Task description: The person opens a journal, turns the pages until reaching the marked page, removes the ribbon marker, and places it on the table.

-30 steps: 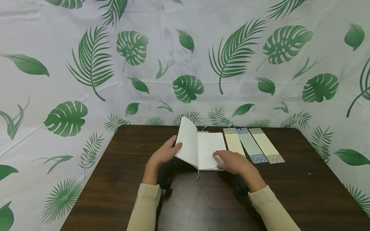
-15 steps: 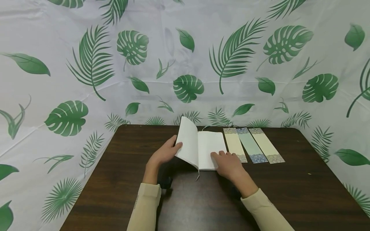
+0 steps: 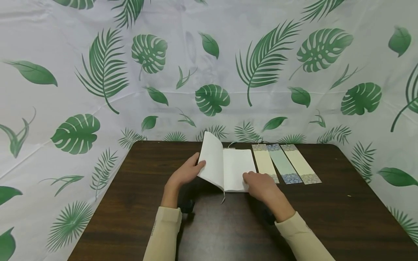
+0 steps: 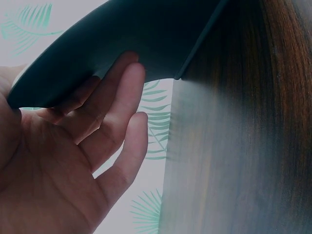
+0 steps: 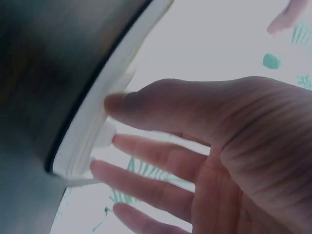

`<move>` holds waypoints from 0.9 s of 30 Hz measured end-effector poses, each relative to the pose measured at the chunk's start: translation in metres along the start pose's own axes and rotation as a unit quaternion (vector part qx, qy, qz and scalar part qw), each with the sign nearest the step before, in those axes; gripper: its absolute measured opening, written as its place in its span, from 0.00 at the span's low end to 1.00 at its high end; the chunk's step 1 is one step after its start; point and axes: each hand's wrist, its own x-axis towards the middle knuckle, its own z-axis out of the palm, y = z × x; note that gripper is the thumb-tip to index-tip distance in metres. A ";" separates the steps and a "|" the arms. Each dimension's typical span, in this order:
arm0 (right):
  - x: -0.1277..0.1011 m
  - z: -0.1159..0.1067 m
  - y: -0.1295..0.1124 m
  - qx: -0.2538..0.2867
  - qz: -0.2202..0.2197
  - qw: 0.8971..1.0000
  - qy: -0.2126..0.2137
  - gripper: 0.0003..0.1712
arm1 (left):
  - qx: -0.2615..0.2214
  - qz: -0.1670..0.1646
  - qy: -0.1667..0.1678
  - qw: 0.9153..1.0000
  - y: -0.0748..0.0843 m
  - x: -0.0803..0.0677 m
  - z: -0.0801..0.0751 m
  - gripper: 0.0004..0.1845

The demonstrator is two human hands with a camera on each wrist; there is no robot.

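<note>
An open notebook (image 3: 235,163) with white pages lies in front of me, its left part raised at a slant. My left hand (image 3: 186,172) grips the raised part's outer edge, thumb on the page. The left wrist view shows that hand's fingers (image 4: 129,92) behind the dark cover (image 4: 131,34). At the lower right corner of the pages is my right hand (image 3: 261,185). In the right wrist view its thumb (image 5: 146,102) touches the page edges, and its other fingers extend fairly straight beside them. A thin ribbon (image 3: 223,197) hangs from the notebook's lower edge.
Three bookmarks lie right of the notebook: a cream one (image 3: 263,159), a pale green one with blue ends (image 3: 283,165) and another cream one (image 3: 300,163). Dark wooden table (image 3: 130,217) lies beneath. A leaf-printed cloth (image 3: 183,83) hangs behind.
My right hand has slid left over the page and then slightly back right to the page corner. The left hand holds its side of the notebook at the same slant.
</note>
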 end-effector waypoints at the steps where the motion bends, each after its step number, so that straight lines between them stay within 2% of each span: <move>1: 0.001 0.000 0.003 0.007 0.003 1.000 -0.005 0.06 | -0.001 0.001 -0.002 1.000 0.000 0.000 0.000 0.31; 4: 0.002 -0.001 0.008 0.027 0.008 1.000 -0.009 0.05 | -0.003 0.000 -0.002 1.000 0.001 0.000 -0.001 0.32; 7: 0.003 0.000 0.008 0.008 -0.001 1.000 0.008 0.10 | -0.004 -0.001 -0.002 1.000 0.002 0.001 -0.002 0.31; 12: 0.004 0.001 0.007 -0.024 -0.004 1.000 0.020 0.04 | -0.004 0.004 -0.002 1.000 0.002 0.002 -0.003 0.28; 15: 0.003 0.001 0.008 -0.028 0.010 0.999 0.018 0.05 | -0.004 0.004 -0.002 1.000 0.003 0.001 -0.002 0.28; 21: 0.002 0.003 0.011 -0.032 0.054 0.998 0.021 0.16 | -0.004 -0.003 0.000 1.000 0.004 0.000 -0.001 0.30; 25: 0.001 0.001 0.017 -0.017 0.083 0.996 0.033 0.24 | -0.007 -0.005 -0.001 1.000 0.003 0.000 0.000 0.30; 27: 0.001 -0.002 0.020 -0.005 0.100 0.994 0.044 0.31 | -0.009 -0.006 -0.002 1.000 0.002 0.001 0.000 0.30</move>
